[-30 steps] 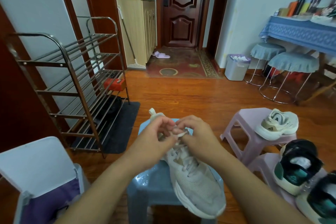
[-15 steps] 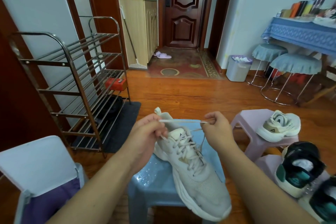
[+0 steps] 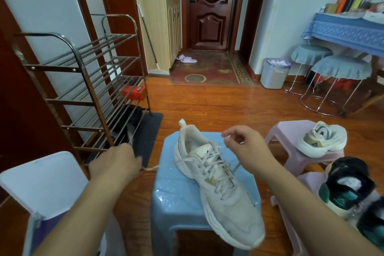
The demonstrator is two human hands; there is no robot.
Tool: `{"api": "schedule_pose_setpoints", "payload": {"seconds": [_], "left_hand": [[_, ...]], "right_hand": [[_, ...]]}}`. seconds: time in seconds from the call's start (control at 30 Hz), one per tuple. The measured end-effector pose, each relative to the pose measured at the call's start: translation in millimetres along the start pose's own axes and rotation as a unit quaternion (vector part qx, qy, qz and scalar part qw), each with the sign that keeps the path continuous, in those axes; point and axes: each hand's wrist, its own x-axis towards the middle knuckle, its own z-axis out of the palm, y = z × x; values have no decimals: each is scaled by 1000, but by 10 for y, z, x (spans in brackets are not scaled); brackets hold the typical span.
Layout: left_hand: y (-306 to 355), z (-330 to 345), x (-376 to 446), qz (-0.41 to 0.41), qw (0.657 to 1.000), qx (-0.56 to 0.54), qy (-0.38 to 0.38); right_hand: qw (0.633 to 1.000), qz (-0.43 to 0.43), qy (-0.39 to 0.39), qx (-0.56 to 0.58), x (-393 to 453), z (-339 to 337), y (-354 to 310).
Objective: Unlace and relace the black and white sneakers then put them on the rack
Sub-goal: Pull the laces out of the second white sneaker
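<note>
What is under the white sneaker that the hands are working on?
A blue plastic stool is under the white sneaker. The toe sticks out past its front edge. The seat directly beneath the sole is covered.

No lettering is legible; the beige sneaker (image 3: pixel 321 139) right of the hands bears only a triangular logo mark.

White sneaker (image 3: pixel 220 185) on blue stool (image 3: pixel 176 197); left hand (image 3: pixel 116 162) and right hand (image 3: pixel 245 147) pinch lace ends, spread apart.

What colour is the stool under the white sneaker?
Light blue; the stool shows best in the head view, the only one.
</note>
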Motion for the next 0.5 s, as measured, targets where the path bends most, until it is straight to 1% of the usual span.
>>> {"api": "schedule_pose_setpoints", "payload": {"seconds": [0.03, 0.07, 0.1, 0.13, 0.17, 0.2, 0.23, 0.27, 0.3, 0.33, 0.37, 0.43, 0.47, 0.5], "left_hand": [[12, 22, -9, 45, 998, 39, 28], [69, 21, -45, 94, 994, 4, 60], [165, 32, -77, 167, 980, -62, 90], [266, 64, -110, 259, 954, -117, 100], [367, 88, -165, 344, 923, -150, 82], [441, 128, -208, 410, 896, -165, 46], [482, 180, -232, 447, 879, -166, 4], [482, 251, -231, 457, 873, -163, -37], [463, 307, -227, 457, 874, -154, -60], [444, 346, -215, 459, 874, -143, -66], [430, 370, -195, 460, 875, -132, -68], [431, 365, -168, 453, 878, -130, -77], [437, 366, -165, 450, 879, -129, -85], [444, 373, -171, 448, 880, -127, -94]], "right_hand": [[997, -46, -34, -44, -55, 11, -71], [991, -82, -63, -89, -101, 32, -122], [982, -109, -80, -130, -135, 61, -154], [974, -126, -82, -169, -158, 88, -173], [967, -134, -73, -203, -174, 112, -184], [960, -142, -57, -237, -178, 135, -191], [949, -156, -42, -272, -176, 158, -192], [937, -173, -37, -301, -177, 178, -204], [929, -189, -40, -315, -179, 191, -208], [929, -199, -54, -308, -195, 180, -207], [939, -192, -74, -276, -213, 137, -197], [967, -130, -134, -173, -230, -32, -144], [973, -92, -166, -134, -231, -134, -104], [972, -59, -194, -120, -233, -218, -63]]}}
